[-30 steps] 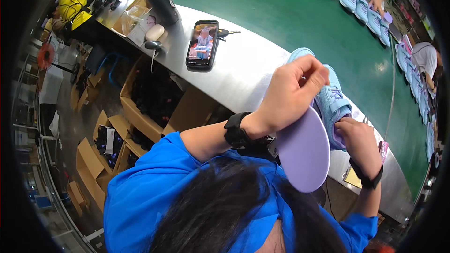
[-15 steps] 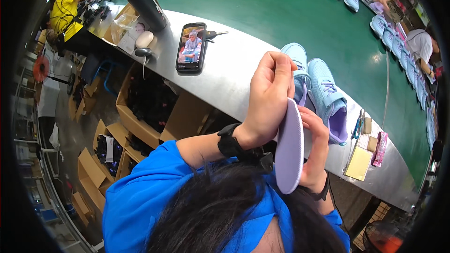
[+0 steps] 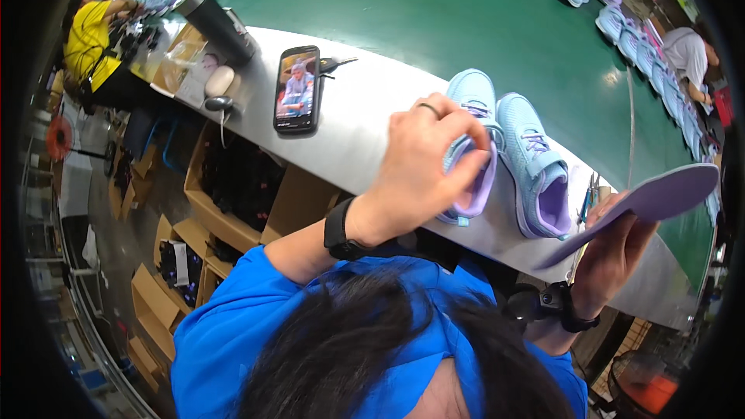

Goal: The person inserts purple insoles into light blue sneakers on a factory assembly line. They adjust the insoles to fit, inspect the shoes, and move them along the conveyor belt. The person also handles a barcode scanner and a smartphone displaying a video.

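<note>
Two light blue sneakers with lilac lining lie side by side on the steel bench (image 3: 365, 116). My left hand (image 3: 423, 167) grips the heel opening of the left sneaker (image 3: 473, 97), fingers curled into its lilac collar. The right sneaker (image 3: 537, 174) lies untouched beside it. My right hand (image 3: 617, 252) holds a lilac insole (image 3: 660, 198) up and off to the right, flat side tilted, clear of both shoes.
A black phone (image 3: 297, 90) with a lit screen lies on the bench to the left, near a dark tumbler (image 3: 217, 23) and a small beige case (image 3: 219, 80). Behind runs a green conveyor (image 3: 403, 8) carrying several blue sneakers. Other workers stand along it. Cardboard boxes (image 3: 233, 186) sit below the bench.
My right hand has carried the insole from in front of me out to the right. My left hand has dropped from the insole onto the left sneaker's heel.
</note>
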A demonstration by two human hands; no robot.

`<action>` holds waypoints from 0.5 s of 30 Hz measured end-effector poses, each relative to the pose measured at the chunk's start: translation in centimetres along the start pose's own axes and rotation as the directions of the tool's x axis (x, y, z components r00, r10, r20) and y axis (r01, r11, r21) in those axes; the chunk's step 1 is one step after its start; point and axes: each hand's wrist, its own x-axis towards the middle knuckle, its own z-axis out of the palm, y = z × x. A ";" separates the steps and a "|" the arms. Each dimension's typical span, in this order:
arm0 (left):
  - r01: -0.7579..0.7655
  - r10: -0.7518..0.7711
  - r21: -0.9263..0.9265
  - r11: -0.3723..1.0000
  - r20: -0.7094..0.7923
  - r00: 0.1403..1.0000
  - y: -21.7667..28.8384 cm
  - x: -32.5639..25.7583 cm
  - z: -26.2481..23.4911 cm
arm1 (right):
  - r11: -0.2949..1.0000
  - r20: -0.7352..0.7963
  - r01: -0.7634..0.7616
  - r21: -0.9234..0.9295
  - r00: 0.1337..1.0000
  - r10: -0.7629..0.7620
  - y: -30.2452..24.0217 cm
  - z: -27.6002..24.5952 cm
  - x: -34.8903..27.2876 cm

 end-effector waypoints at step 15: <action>-0.357 0.318 0.652 0.669 0.183 0.930 -3.7 0.0 5.1 | 0.926 0.276 -0.377 0.009 0.891 0.361 2.5 1.1 -3.1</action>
